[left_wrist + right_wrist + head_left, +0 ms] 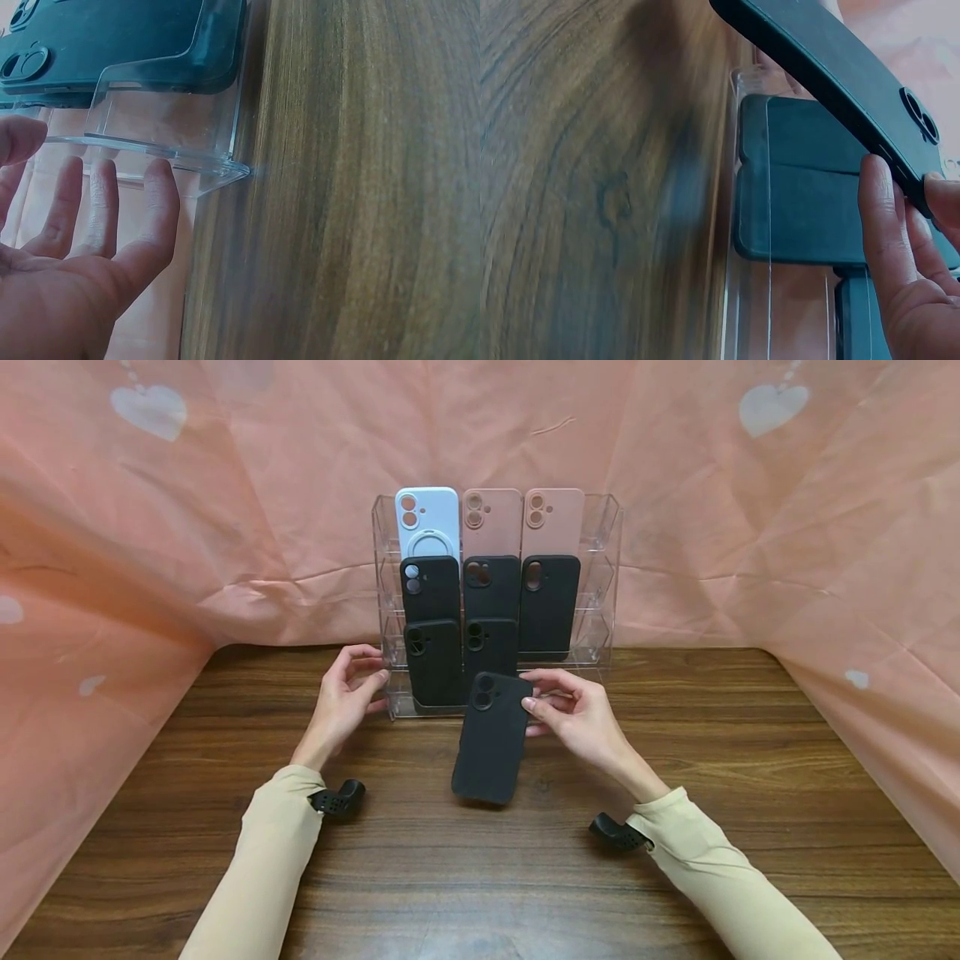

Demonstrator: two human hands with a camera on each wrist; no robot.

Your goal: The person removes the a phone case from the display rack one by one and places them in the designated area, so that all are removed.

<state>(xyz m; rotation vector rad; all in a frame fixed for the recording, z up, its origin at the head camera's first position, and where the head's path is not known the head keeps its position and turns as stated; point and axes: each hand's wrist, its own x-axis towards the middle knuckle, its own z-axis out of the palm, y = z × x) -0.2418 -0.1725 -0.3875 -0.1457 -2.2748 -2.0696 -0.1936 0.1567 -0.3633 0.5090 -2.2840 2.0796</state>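
My right hand [573, 714] pinches a black phone case [491, 743] by its upper right edge, thumb in front. The case tilts slightly in front of a clear tiered rack [431, 712] and overlaps its lower front in the head view. The right wrist view shows the thumb and fingers along the long edge of the case [817, 60], near its camera cutout. At the rack's left side is my left hand [347, 697], fingers spread and loosely bent. In the left wrist view, its fingertips [160, 176] are right at the rack's clear side edge.
Phone cases stand in rows on the rack: a white one [427, 518] with a ring, two pink ones [552, 522], and several black ones [551, 618]. The rack stands on a wooden table [450, 877]. Pink cloth [300, 527] hangs behind and at both sides.
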